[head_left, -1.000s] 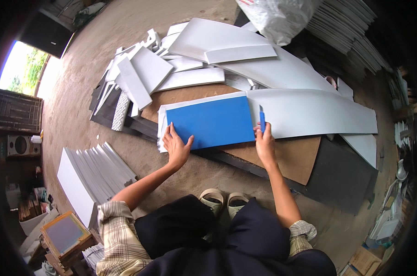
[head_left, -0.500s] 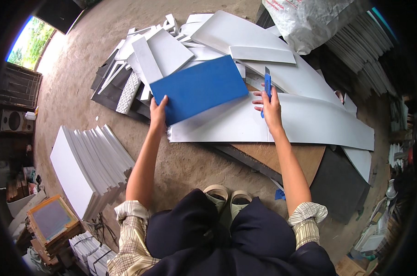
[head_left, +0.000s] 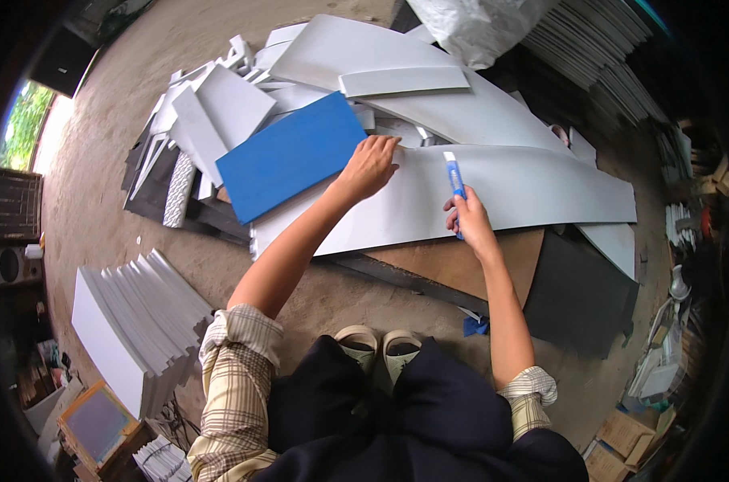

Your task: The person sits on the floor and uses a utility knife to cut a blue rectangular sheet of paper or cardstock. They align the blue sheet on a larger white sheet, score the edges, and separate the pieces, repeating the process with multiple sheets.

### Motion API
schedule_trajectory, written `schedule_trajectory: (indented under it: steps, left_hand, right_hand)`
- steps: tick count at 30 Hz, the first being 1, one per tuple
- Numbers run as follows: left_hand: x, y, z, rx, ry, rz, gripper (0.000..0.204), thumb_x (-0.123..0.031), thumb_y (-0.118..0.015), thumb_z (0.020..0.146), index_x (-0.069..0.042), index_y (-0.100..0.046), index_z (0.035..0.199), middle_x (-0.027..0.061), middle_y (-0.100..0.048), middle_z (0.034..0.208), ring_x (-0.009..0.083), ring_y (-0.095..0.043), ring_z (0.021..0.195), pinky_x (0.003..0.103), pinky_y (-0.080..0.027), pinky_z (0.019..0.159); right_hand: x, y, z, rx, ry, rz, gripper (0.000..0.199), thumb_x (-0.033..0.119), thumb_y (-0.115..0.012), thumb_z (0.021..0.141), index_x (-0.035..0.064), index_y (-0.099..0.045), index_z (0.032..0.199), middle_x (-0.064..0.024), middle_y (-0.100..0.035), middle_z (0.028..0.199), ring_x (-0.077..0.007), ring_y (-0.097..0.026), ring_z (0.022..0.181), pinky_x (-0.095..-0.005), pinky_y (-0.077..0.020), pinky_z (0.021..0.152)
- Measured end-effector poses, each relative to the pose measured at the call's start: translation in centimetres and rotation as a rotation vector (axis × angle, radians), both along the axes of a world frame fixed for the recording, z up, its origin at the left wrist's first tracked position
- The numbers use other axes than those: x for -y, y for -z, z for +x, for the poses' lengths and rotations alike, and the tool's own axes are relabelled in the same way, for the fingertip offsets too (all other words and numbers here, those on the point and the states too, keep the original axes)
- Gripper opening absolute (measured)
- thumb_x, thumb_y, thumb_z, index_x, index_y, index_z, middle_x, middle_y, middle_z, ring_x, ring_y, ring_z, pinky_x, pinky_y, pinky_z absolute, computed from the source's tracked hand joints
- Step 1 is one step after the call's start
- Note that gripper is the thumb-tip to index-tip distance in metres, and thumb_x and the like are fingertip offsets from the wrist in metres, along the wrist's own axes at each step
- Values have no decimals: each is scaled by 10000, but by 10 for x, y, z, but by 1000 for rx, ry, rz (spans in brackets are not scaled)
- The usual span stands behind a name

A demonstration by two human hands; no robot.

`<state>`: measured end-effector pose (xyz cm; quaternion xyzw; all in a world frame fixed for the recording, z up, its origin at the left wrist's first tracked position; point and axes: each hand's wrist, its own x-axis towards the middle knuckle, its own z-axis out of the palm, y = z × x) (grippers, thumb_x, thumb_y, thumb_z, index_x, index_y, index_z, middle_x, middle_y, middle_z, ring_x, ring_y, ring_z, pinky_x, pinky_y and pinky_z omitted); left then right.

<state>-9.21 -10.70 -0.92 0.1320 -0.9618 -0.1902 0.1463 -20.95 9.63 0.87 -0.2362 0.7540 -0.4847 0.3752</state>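
Note:
A blue rectangular board (head_left: pixel 292 157) lies tilted across the pile of white sheets. My left hand (head_left: pixel 368 169) is over its right end, palm down, with fingers loosely bent and apart, reaching past the board's edge; nothing shows in its grasp. Beneath it stretches a long white sheet (head_left: pixel 533 185) with a curved far edge. My right hand (head_left: pixel 470 221) is closed around a blue utility knife (head_left: pixel 454 178), held upright above that sheet. The knife's top end looks bright and pale, so I cannot tell how far the blade is out.
White offcuts and strips (head_left: pixel 228 100) heap up at the far left. A stack of white panels (head_left: pixel 131 321) stands on the floor at left. Brown board (head_left: pixel 461 265) and black sheet (head_left: pixel 577 293) stick out under the pile. A whitish plastic sack (head_left: pixel 481 32) sits at the back.
My left hand has let go of the blue board's left edge and moved right to its other end. The board now rests on the pile. The knife in my right hand is lower.

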Motion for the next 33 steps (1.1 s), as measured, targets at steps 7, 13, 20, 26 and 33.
schedule_trajectory:
  steps: [7, 13, 20, 26, 33]
  left_hand:
    - [1, 6, -34, 301, -67, 84, 481, -343, -657, 719, -56, -534, 1085, 121, -542, 1024, 263, -472, 1056, 469, -244, 923]
    - [1, -9, -29, 295, -89, 358, 479, -353, -706, 633, -88, -568, 1007, 96, -602, 986, 214, -523, 995, 403, -181, 909]
    - [-2, 3, -17, 57, -80, 241, 423, -333, -678, 696, -94, -554, 1023, 96, -609, 983, 214, -530, 999, 416, -175, 917]
    - [-10, 8, -16, -48, -87, 232, 331, -285, -658, 731, -78, -552, 967, 75, -612, 943, 203, -536, 969, 419, -195, 906]
    - [-17, 38, -11, -193, -157, 170, 261, -249, -645, 741, -70, -550, 905, 70, -603, 878, 203, -538, 904, 418, -218, 891]
  right_hand:
    - [-4, -11, 13, -465, -35, 275, 263, 248, -403, 933, -10, -444, 967, -191, -570, 605, -361, -600, 592, -439, -454, 503]
    - [7, -39, 30, -592, -80, 181, 248, 178, -345, 940, -63, -403, 931, -261, -575, 687, -432, -584, 703, -477, -472, 583]
    - [15, -43, 40, -617, -162, 198, 225, 137, -322, 937, -77, -390, 916, -295, -562, 694, -443, -582, 707, -479, -487, 595]
    - [23, -55, 49, -609, -204, 381, 231, 144, -325, 933, -75, -394, 914, -290, -576, 716, -425, -601, 719, -462, -508, 604]
    - [50, -26, 44, -615, -249, 457, 274, 187, -330, 928, -74, -410, 918, -284, -589, 793, -426, -603, 765, -453, -516, 655]
